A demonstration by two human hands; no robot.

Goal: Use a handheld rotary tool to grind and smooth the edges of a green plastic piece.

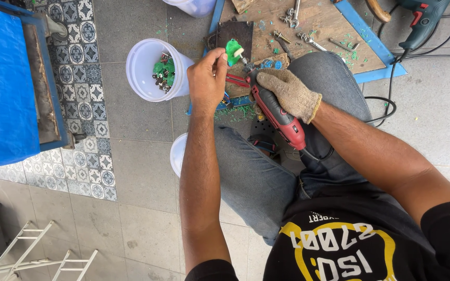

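View from above of a seated person in a black shirt and grey jeans, working over a wooden board (pixel 329 31) that lies on the tiled floor; the left hand (pixel 208 78), bare, has its fingers pressed together in a pinch on a small green plastic piece (pixel 233 51) with a pale peg sticking out of it, held just above the near edge of the board; the right hand (pixel 289 93), in a tan knitted work glove, is wrapped tight around the body of a red and black power drill (pixel 278 117), whose front end points at the green piece and sits just beside it; whether the bit touches the piece cannot be told; the drill's black cord trails back across the person's lap; green shavings are scattered on the board and on the floor near the hands; loose metal bolts (pixel 308 39) lie further up the board; to the left of the left hand a white plastic bucket (pixel 141 67) stands on the floor, holding more green pieces with metal parts; a second, teal drill (pixel 422 21) lies at the top right, well apart from the hands; a blue cabinet (pixel 6 83) fills the left edge
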